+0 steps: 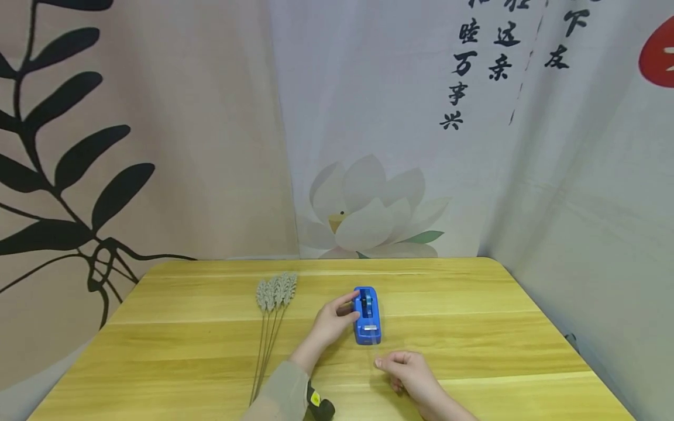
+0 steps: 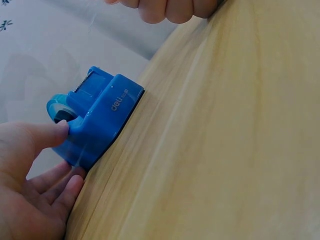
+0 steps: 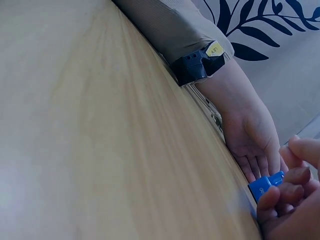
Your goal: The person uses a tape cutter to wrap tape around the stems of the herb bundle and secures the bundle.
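Note:
A blue tape dispenser (image 1: 368, 337) sits on the wooden table, its lettered side and serrated cutter facing the left wrist view. My left hand (image 1: 330, 320) holds it from the left, with the thumb (image 2: 52, 134) against its upper part and the other fingers low along its side. From the dispenser's near end a clear strip of tape (image 1: 375, 352) stretches toward me, faint against the wood. My right hand (image 1: 413, 377) pinches the free end between thumb and index finger, its other fingers curled in.
Left of my left forearm lies a bunch of several grey dried flower stems (image 1: 276, 295), heads pointing away. The wooden table (image 1: 474, 316) ends at a printed curtain (image 1: 379, 117) behind it. A black wrist camera (image 3: 195, 65) is strapped at my left cuff.

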The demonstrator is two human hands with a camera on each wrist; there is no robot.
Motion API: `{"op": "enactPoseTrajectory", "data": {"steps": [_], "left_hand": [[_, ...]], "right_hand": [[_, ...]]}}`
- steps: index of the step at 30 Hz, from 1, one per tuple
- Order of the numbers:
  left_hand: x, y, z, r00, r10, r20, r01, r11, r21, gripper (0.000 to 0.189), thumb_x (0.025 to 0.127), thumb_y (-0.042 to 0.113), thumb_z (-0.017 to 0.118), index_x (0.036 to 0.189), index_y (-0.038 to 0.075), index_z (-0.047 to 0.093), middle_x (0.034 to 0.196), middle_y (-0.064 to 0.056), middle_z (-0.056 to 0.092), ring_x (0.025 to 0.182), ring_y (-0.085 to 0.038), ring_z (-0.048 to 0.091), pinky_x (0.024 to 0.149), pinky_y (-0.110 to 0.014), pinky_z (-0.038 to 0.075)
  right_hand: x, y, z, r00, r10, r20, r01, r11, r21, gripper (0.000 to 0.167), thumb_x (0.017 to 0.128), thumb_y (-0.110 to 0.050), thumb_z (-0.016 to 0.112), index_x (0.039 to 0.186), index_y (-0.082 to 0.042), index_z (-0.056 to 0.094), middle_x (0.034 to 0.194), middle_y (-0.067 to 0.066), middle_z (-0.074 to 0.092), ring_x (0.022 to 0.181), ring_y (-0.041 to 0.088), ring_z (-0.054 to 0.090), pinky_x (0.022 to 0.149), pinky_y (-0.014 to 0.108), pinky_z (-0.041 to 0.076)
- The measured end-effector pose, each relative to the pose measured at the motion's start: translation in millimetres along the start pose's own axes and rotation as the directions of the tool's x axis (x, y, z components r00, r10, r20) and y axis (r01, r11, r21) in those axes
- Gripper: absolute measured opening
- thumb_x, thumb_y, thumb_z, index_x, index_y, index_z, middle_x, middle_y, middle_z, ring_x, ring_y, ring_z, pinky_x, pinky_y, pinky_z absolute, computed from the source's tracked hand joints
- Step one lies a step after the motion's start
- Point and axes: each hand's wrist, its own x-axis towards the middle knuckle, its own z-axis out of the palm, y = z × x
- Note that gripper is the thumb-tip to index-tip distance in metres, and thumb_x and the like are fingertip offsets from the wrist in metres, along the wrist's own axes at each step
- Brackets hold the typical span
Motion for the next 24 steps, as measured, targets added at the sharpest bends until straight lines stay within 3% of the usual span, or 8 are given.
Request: {"op": "enactPoseTrajectory", "data": {"steps": [12,24], "left_hand": [[0.2,-0.4,-0.2,1.000,0.002,-0.003,-0.002,1.000,0.004,0.045,0.092,0.014,0.067,0.134,0.028,0.059,0.140,-0.016,0.051,0.119,-0.036,0.054,0.095,-0.050,0.047],[-0.2,-0.2,-0.7,1.000,-0.003,0.002,0.003,1.000,-0.007,0.045,0.092,0.014,0.067,0.134,0.027,0.059,0.141,-0.015,0.049,0.120,-0.036,0.053,0.096,-0.051,0.046]], "right_hand": [[-1.9,-0.3,-0.2,1.000,-0.012,0.019,0.012,1.000,0.021,0.023,0.092,-0.018,0.065,0.080,0.002,0.067,0.053,-0.005,0.040,0.051,0.009,0.039,0.051,0.021,0.038],[-6.5,2.5,-1.7,0.998,-0.020,0.053,0.020,1.000,0.009,0.025,0.092,-0.019,0.065,0.072,-0.006,0.062,0.053,-0.005,0.040,0.051,0.009,0.039,0.051,0.021,0.038]]}}
